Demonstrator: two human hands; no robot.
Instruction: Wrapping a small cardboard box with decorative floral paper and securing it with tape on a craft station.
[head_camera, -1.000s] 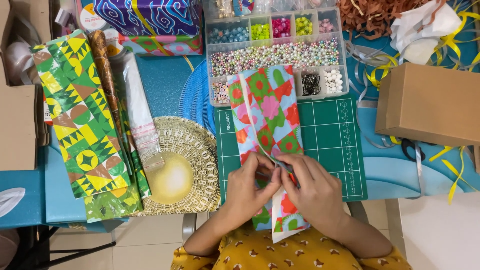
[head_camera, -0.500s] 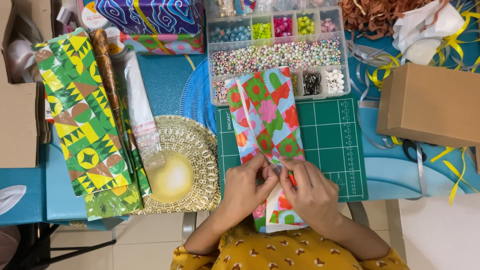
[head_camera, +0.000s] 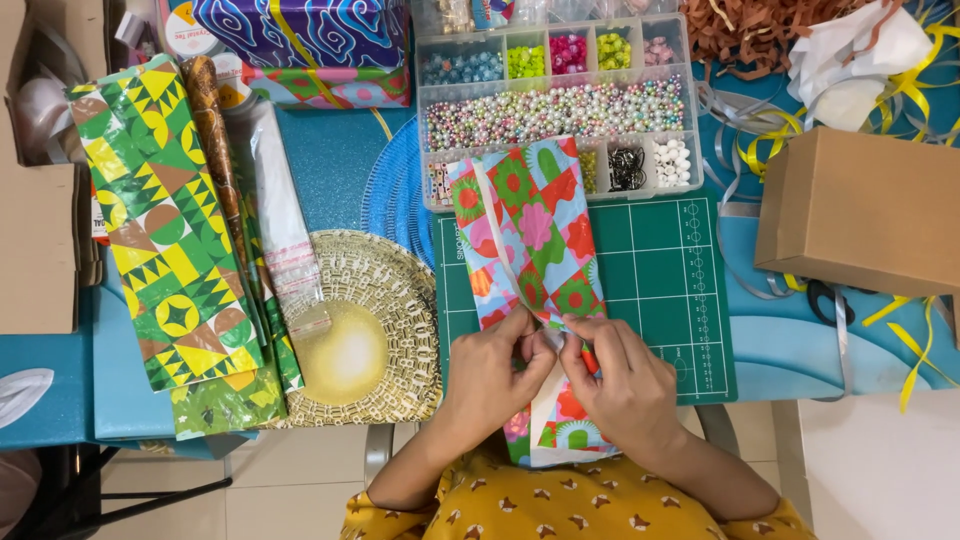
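The fingertips of the left hand (head_camera: 493, 375) and the right hand (head_camera: 622, 392) are pinched together on the centre seam of a gift wrapped in floral patchwork paper (head_camera: 530, 235), which lies lengthwise on the green cutting mat (head_camera: 670, 290) and reaches away from the fingers to the bead organiser box (head_camera: 560, 95). The overlap is best kept taut and flat under both pinches, so no slack creeps in. Left of the fingers a gold woven placemat (head_camera: 350, 340) is seen, and further out rolls of green geometric paper (head_camera: 160, 220); to the right, well apart, a brown cardboard box (head_camera: 860, 210).
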